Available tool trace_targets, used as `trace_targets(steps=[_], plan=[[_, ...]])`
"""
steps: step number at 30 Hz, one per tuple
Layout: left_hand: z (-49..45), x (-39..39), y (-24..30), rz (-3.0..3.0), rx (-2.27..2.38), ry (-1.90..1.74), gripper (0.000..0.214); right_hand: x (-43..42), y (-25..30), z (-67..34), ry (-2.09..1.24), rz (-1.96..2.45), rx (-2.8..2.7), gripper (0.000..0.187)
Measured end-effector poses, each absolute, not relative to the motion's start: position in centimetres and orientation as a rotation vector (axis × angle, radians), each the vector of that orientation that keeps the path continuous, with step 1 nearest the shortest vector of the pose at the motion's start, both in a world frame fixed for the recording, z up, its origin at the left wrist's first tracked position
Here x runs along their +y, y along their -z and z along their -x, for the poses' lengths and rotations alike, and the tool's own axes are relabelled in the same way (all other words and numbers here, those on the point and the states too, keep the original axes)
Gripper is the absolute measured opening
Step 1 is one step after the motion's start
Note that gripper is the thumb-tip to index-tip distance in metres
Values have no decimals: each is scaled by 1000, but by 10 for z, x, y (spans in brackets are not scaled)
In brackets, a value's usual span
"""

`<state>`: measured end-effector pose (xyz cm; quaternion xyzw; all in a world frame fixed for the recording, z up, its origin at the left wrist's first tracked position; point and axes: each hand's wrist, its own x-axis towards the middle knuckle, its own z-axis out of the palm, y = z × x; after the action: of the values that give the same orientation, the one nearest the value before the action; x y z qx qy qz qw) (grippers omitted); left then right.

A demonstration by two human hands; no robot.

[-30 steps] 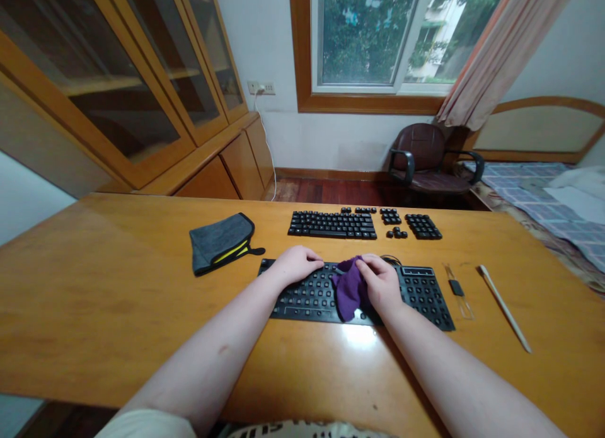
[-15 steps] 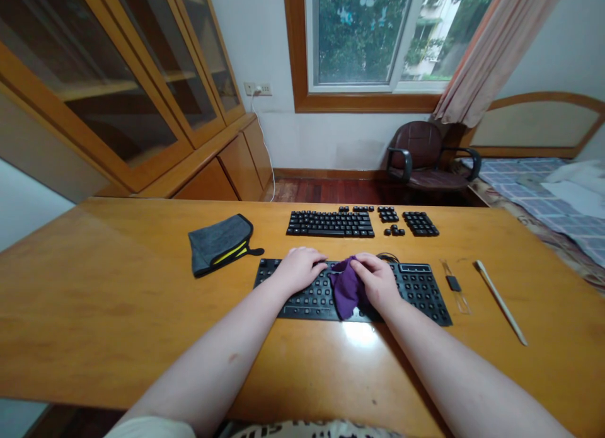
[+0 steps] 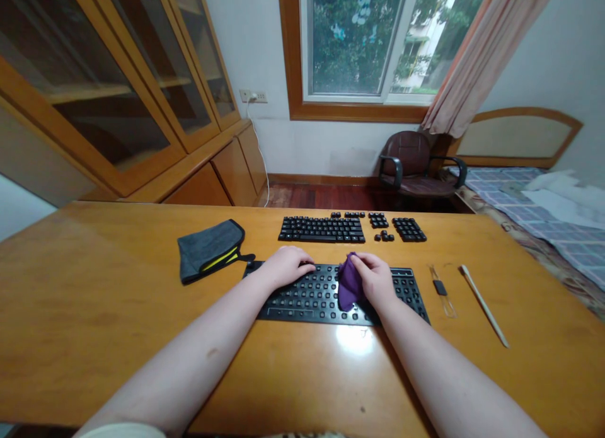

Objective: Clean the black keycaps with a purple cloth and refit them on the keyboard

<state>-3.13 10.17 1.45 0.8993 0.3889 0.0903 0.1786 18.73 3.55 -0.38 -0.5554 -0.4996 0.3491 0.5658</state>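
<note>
A black keyboard (image 3: pixel 302 294) with its keycaps off lies flat on the wooden desk in front of me. My left hand (image 3: pixel 288 266) rests on its upper left part, fingers stretched out and thumb apart, holding nothing. In my right hand (image 3: pixel 377 277) a purple cloth (image 3: pixel 348 287) is pinched between thumb and fingers. The cloth hangs down onto the bare key sockets right of the keyboard's middle. My right hand and forearm cover part of the keyboard's right half.
Behind the keyboard the loose black keycaps (image 3: pixel 322 229) stand in keyboard order. A folded grey cloth (image 3: pixel 210 249) with yellow lining lies at left. To the right are a wire keycap puller (image 3: pixel 440 288) and a white-handled stick brush (image 3: pixel 484 307). A chair (image 3: pixel 406 164) stands beyond the desk.
The camera view has shifted slightly, moving the desk items left in the picture. Relative to the keyboard, my right hand with the purple cloth has moved a little right. My left hand stays on the keyboard.
</note>
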Motion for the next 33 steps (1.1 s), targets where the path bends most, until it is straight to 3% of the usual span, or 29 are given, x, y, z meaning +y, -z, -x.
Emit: trace_targets(steps=[8,14,22,33], plan=[[-17,180,-42,-2495,1407,-377,28,34,9,-185,-687,1299,-1438,17],[-51,235,-27,-2346,1611,-378,23,32,8,-186,-637,1289,-1531,14],[-69,257,-2,-2292,1577,-364,24,32,6,-185,-664,1306,-1492,14],[-71,261,-7,-2226,1546,-484,12,32,5,-186,-677,1309,-1443,15]])
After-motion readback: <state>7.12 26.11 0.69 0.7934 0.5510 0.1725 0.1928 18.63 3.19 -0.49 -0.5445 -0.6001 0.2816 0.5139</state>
